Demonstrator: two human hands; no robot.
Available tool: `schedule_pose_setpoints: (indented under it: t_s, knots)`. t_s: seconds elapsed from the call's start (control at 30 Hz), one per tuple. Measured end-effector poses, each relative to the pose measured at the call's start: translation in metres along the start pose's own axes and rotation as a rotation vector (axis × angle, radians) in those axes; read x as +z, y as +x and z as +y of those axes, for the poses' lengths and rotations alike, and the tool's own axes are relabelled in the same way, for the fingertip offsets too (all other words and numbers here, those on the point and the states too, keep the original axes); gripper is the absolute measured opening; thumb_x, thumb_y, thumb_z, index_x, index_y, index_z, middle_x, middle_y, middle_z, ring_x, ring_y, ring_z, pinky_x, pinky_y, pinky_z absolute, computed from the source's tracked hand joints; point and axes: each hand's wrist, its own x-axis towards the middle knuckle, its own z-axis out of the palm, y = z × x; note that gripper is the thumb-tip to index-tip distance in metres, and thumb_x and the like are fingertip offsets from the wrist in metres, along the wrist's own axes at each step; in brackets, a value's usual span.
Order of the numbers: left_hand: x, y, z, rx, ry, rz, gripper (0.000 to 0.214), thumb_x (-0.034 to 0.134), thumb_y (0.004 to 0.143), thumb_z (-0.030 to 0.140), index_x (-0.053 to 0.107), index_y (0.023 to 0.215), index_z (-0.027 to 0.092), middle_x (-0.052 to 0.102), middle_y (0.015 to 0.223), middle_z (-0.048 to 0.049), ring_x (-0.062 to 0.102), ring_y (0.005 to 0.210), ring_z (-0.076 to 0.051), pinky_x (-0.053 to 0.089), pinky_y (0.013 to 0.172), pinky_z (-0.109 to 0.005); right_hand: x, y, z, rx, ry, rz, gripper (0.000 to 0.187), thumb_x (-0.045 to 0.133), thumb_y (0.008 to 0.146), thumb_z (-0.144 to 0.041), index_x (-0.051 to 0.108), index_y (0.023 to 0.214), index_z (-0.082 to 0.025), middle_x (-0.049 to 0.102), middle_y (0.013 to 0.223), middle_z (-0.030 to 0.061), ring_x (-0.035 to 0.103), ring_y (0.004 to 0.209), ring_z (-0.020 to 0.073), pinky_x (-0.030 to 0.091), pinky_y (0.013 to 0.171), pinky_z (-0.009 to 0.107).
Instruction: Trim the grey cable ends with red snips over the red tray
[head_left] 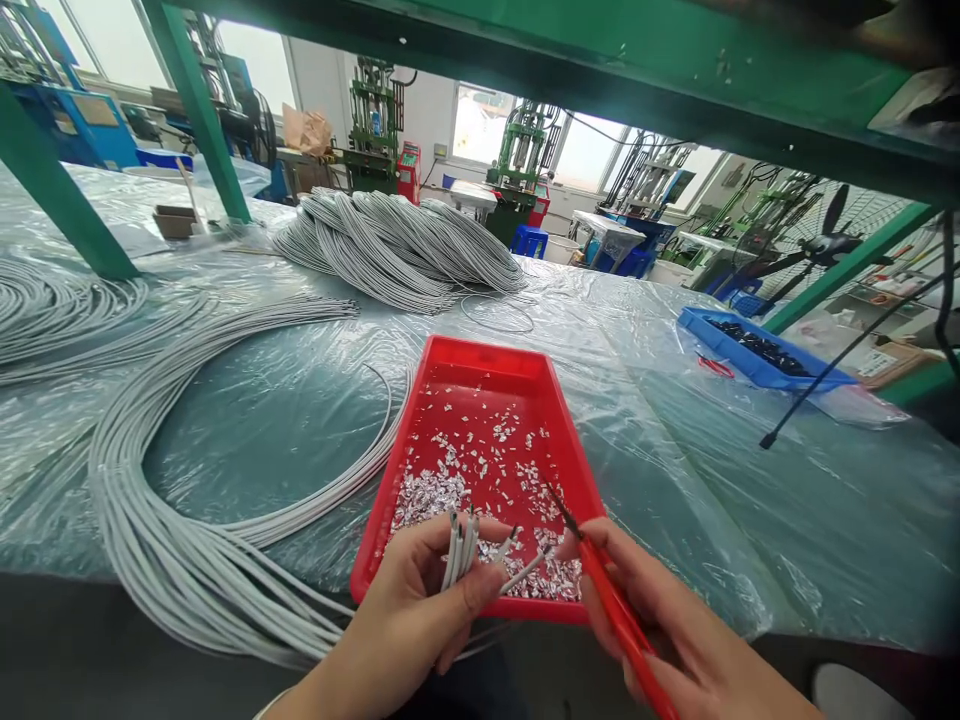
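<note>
My left hand (427,600) is closed around several white-grey cables (463,548), their dark-tipped ends pointing up and fanning out to the right. My right hand (652,610) grips a red-handled pointed tool (615,605) with a slim dark tip. Whether it is tweezers or snips I cannot tell. The tip is just right of the cable ends, and one cable end reaches close to my right fingertips. Both hands are over the near end of a red tray (566,400), where silvery foil scraps (431,495) lie scattered and heaped.
A large loop of cables (120,480) lies left of the tray. Behind it sits a thick cable pile (405,245). A blue tray (739,345) with black parts stands at right. Green frame posts (199,110) and a dangling black cord (832,370) flank the plastic-covered table (675,500).
</note>
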Motion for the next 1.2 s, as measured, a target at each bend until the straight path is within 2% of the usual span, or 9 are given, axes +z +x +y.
schedule_pose_setpoints:
  t_s: [0.23, 0.4, 0.6, 0.73, 0.87, 0.93, 1.0, 1.1, 1.2]
  knots:
    - [0.006, -0.004, -0.003, -0.058, 0.176, 0.010, 0.019, 0.068, 0.074, 0.035, 0.065, 0.082, 0.018, 0.044, 0.052, 0.0076, 0.032, 0.039, -0.004, 0.024, 0.035, -0.016, 0.019, 0.015, -0.013, -0.111, 0.220, 0.042, 0.025, 0.072, 0.077, -0.032, 0.053, 0.092, -0.026, 0.066, 0.081, -0.0023, 0.057, 0.065, 0.0116, 0.046, 0.059, 0.019]
    - [0.007, -0.008, -0.003, 0.013, 0.272, 0.054, 0.019, 0.067, 0.073, 0.039, 0.065, 0.078, 0.020, 0.047, 0.058, 0.0047, 0.038, 0.047, -0.008, 0.028, 0.039, -0.018, 0.034, 0.026, -0.010, -0.141, 0.454, 0.010, 0.033, 0.077, 0.072, -0.030, 0.053, 0.094, -0.025, 0.062, 0.070, -0.0062, 0.052, 0.058, 0.0078, 0.042, 0.053, 0.015]
    - [0.009, -0.007, -0.005, 0.055, 0.285, 0.067, 0.012, 0.069, 0.073, 0.032, 0.066, 0.073, 0.021, 0.052, 0.059, 0.0042, 0.043, 0.052, -0.009, 0.035, 0.050, -0.019, 0.039, 0.027, -0.004, -0.177, 0.470, 0.045, 0.033, 0.075, 0.074, -0.032, 0.054, 0.099, -0.026, 0.064, 0.070, -0.0039, 0.053, 0.060, 0.0102, 0.041, 0.055, 0.018]
    - [0.009, -0.009, -0.005, -0.016, 0.167, 0.065, 0.017, 0.068, 0.073, 0.035, 0.064, 0.081, 0.020, 0.045, 0.049, 0.0087, 0.034, 0.036, -0.003, 0.025, 0.038, -0.017, 0.033, 0.022, 0.000, -0.219, 0.463, 0.030, 0.043, 0.063, 0.078, -0.054, 0.049, 0.107, -0.026, 0.061, 0.069, -0.0027, 0.049, 0.054, 0.0114, 0.038, 0.051, 0.021]
    - [0.005, -0.011, -0.003, -0.103, 0.054, 0.033, 0.025, 0.066, 0.076, 0.039, 0.062, 0.090, 0.018, 0.046, 0.044, 0.0103, 0.040, 0.029, 0.000, 0.023, 0.037, -0.014, 0.010, 0.005, 0.013, -0.121, 0.234, -0.054, 0.061, 0.050, 0.078, -0.067, 0.045, 0.121, -0.024, 0.060, 0.072, 0.0009, 0.054, 0.056, 0.0162, 0.046, 0.054, 0.025]
    - [0.003, -0.011, -0.004, -0.118, 0.013, -0.003, 0.026, 0.065, 0.077, 0.040, 0.061, 0.092, 0.018, 0.053, 0.048, 0.0080, 0.049, 0.031, -0.002, 0.024, 0.035, -0.012, -0.004, -0.005, 0.018, -0.011, 0.021, -0.094, 0.063, 0.060, 0.077, -0.056, 0.043, 0.129, -0.023, 0.061, 0.103, 0.0109, 0.060, 0.085, 0.0242, 0.051, 0.073, 0.033]
    - [0.002, -0.009, -0.004, -0.114, -0.035, -0.061, 0.027, 0.064, 0.077, 0.041, 0.061, 0.092, 0.019, 0.060, 0.058, 0.0045, 0.056, 0.034, -0.005, 0.025, 0.032, -0.010, -0.014, -0.012, 0.018, 0.042, -0.165, -0.174, 0.068, 0.067, 0.073, -0.045, 0.044, 0.131, -0.020, 0.050, 0.126, 0.0162, 0.052, 0.108, 0.0317, 0.045, 0.089, 0.042]
    - [0.001, -0.007, -0.005, -0.098, -0.096, -0.133, 0.025, 0.064, 0.078, 0.040, 0.062, 0.091, 0.019, 0.062, 0.063, 0.0042, 0.059, 0.036, -0.006, 0.031, 0.031, -0.009, -0.016, -0.015, 0.008, 0.072, -0.315, -0.260, 0.064, 0.066, 0.069, -0.040, 0.050, 0.126, -0.017, 0.058, 0.111, 0.0179, 0.055, 0.102, 0.0353, 0.044, 0.089, 0.049]
    - [0.001, -0.006, -0.004, -0.096, -0.131, -0.141, 0.022, 0.063, 0.079, 0.037, 0.063, 0.092, 0.020, 0.061, 0.061, 0.0057, 0.058, 0.036, -0.004, 0.034, 0.032, -0.007, -0.009, -0.013, -0.005, 0.088, -0.375, -0.273, 0.055, 0.061, 0.070, -0.040, 0.055, 0.120, -0.017, 0.063, 0.087, 0.0128, 0.061, 0.085, 0.0325, 0.051, 0.079, 0.046]
